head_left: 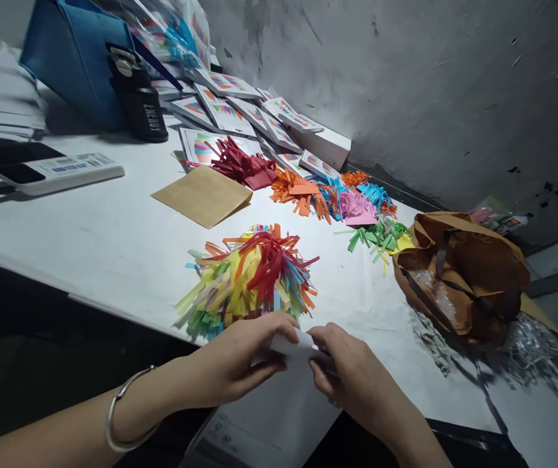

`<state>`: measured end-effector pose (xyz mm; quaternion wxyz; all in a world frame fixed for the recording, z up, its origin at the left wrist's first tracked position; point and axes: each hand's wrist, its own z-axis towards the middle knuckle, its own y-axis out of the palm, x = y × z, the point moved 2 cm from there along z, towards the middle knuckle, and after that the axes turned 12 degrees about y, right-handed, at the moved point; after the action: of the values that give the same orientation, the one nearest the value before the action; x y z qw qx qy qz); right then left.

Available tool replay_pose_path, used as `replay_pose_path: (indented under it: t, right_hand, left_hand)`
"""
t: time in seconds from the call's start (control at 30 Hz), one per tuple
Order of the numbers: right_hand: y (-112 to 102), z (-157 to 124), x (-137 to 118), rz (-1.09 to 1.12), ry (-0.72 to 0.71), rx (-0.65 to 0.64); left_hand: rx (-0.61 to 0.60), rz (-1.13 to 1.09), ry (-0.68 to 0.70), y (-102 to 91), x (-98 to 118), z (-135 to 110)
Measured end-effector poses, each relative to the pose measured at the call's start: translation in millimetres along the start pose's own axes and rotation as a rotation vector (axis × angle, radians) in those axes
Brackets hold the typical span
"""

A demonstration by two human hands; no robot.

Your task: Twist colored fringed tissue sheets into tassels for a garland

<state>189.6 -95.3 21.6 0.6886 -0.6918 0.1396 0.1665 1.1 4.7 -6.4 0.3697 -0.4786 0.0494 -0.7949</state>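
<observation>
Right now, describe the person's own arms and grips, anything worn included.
The left forearm and right forearm show no sleeves. A slim, rounded, silver-coloured bangle loops around the left one; none shows on the right. The left grip and right grip are gloveless.

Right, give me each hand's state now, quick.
Left hand: closed, holding the white sheet near its top edge.
Right hand: closed, holding the same edge.
</observation>
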Motion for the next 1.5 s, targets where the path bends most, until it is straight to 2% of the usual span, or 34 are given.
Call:
replay_pose_path:
  t: [0.17,0.3,0.47,0.7,1.03,1.23,1.37,1.5]
  right_hand:
    - [-4.6,-1.6,-5.1,-0.089,0.061,-0.071]
    - [-0.5,-1.0,-6.4,-0.206,0.003,-0.011]
    - [4.8,1.2,-4.9,-0.218,-0.045,0.021]
    - [4.3,2.4,-1.0,-0.068,0.07,-0.083]
    - [1.0,2.7,0.9,0.126,0.104,0.01]
    - [1.4,2.2,6.4,0.197,0.199,0.011]
    - [1.5,2.3,8.9,0.234,0.282,-0.041]
    - [0.6,3.2,7.3,0.208,0.303,-0.057]
  left_hand:
    - [0.017,0.004,-0.028,3.9,-4.7,-1.5]
    - [0.012,-0.027,-0.037,3.9,-4.3,0.5]
    - [0.013,-0.051,-0.04,4.5,-3.7,3.3]
    - [-0.011,-0.027,-0.08,8.2,-7.6,0.9]
    - [-0.011,-0.01,-0.038,9.6,-6.5,1.7]
    - [-0.041,-0.054,-0.041,12.7,-6.9,4.3]
    - [-0.045,-0.065,-0.053,13.8,-6.7,4.7]
    - [-0.042,-0.072,-0.058,14.2,-5.6,4.5]
